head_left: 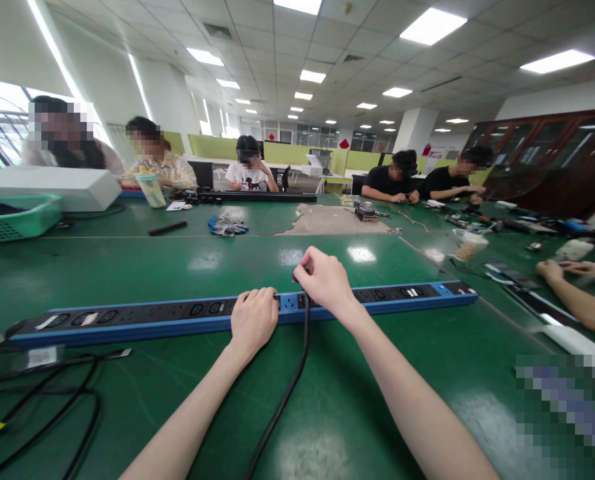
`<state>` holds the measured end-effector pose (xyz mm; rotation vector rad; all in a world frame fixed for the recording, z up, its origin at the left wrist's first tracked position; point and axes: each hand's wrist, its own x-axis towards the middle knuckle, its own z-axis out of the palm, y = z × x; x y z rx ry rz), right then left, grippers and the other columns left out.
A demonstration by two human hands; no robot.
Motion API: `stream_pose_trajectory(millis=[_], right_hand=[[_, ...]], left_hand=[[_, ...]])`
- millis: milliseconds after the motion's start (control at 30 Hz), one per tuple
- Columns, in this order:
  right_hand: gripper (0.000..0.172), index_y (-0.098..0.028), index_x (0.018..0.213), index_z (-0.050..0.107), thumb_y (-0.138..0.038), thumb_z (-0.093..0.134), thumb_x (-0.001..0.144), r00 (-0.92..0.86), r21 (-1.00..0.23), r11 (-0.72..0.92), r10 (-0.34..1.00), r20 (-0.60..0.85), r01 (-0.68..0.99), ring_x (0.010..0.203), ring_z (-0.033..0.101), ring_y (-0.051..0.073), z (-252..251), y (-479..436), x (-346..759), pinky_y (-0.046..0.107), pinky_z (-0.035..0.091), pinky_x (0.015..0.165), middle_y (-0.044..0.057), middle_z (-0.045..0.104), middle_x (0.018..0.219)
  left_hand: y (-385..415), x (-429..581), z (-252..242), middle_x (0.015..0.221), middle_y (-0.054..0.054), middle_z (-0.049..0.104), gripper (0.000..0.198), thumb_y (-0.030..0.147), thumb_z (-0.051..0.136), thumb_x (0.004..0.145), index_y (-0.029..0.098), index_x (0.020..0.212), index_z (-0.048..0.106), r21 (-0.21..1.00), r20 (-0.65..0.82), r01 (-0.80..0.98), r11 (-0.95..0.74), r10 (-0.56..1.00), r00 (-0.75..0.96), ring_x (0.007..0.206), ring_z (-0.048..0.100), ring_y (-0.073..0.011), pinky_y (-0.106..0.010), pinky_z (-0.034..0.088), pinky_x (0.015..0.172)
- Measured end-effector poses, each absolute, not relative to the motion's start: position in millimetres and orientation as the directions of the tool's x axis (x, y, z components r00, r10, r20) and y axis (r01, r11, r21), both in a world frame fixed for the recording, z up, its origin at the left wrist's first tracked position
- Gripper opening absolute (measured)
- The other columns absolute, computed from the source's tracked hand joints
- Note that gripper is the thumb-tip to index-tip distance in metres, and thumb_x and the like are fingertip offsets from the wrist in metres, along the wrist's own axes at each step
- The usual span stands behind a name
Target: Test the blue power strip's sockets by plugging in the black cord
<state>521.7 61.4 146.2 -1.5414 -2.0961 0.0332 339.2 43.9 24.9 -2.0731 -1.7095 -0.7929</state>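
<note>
A long blue-and-black power strip (pixel 167 316) with rows of sockets lies across the green table in front of me. My left hand (pixel 254 315) is closed over its middle, fingers curled across the top beside a blue socket. Just right of there, my right hand (pixel 323 277) is raised slightly above the strip, thumb and fingers pinched on the end of a black power cord (pixel 302 353). The cord's plug is mostly hidden by the fingers. From the hand the cord hangs over the strip and runs toward me along the table.
Black cables (pixel 84 383) lie coiled at left. Blue-grey gloves (pixel 227 225), a black bar (pixel 167 228) and a green basket (pixel 20 220) are farther back. Several people sit around the table. At right, another person's hands (pixel 552 272) are near a plastic cup (pixel 470 245).
</note>
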Motion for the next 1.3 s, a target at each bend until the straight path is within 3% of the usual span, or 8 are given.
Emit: stream_pose_trajectory(millis=[200,433,733,1033,1300], right_hand=[[0.021,-0.022,0.098,0.062,-0.041,0.053,0.093,-0.154,-0.544,0.356,0.912,0.381,0.76,0.062,0.061,0.017,182,53,605,0.027,0.04,0.062,0.001,0.069,0.071],[0.02,-0.021,0.093,0.059,-0.04,0.057,0.088,-0.143,-0.641,0.261,0.962,0.231,0.721,0.054,0.058,0.016,147,71,681,0.025,0.038,0.054,0.002,0.069,0.066],[0.017,-0.022,0.092,0.066,-0.036,0.056,0.092,-0.256,-0.388,0.346,0.93,0.265,0.854,0.064,0.058,0.015,107,82,646,0.024,0.036,0.064,-0.002,0.068,0.07],[0.016,-0.023,0.094,0.066,-0.036,0.057,0.094,-0.26,-0.289,0.322,0.937,0.232,0.902,0.069,0.061,0.016,99,80,633,0.025,0.032,0.063,0.0,0.069,0.078],[0.017,-0.024,0.105,0.063,-0.033,0.051,0.098,-0.216,-0.066,0.239,0.946,0.243,0.969,0.082,0.066,0.022,92,69,607,0.029,0.034,0.07,0.006,0.071,0.089]], left_hand=[[44,341,23,0.097,-0.009,0.074,0.028,0.024,0.041,0.099,0.024,0.104,0.068,0.094,0.619,0.972,-0.213,0.778,0.111,0.097,0.066,-0.0263,-0.041,0.042,0.096],[45,341,23,0.098,-0.009,0.074,0.029,0.025,0.039,0.1,0.024,0.104,0.068,0.086,0.617,0.973,-0.214,0.778,0.117,0.098,0.066,-0.0261,-0.042,0.042,0.097],[47,342,20,0.099,-0.008,0.075,0.03,0.027,0.039,0.1,0.024,0.105,0.068,0.092,0.61,0.972,-0.215,0.784,0.115,0.098,0.067,-0.0263,-0.041,0.042,0.097],[46,341,22,0.101,-0.008,0.075,0.029,0.026,0.039,0.1,0.023,0.107,0.068,0.086,0.606,0.97,-0.227,0.785,0.13,0.1,0.066,-0.026,-0.041,0.042,0.098],[44,341,23,0.101,-0.008,0.075,0.029,0.027,0.04,0.101,0.022,0.107,0.068,0.081,0.602,0.971,-0.224,0.788,0.132,0.1,0.067,-0.0261,-0.042,0.042,0.098]])
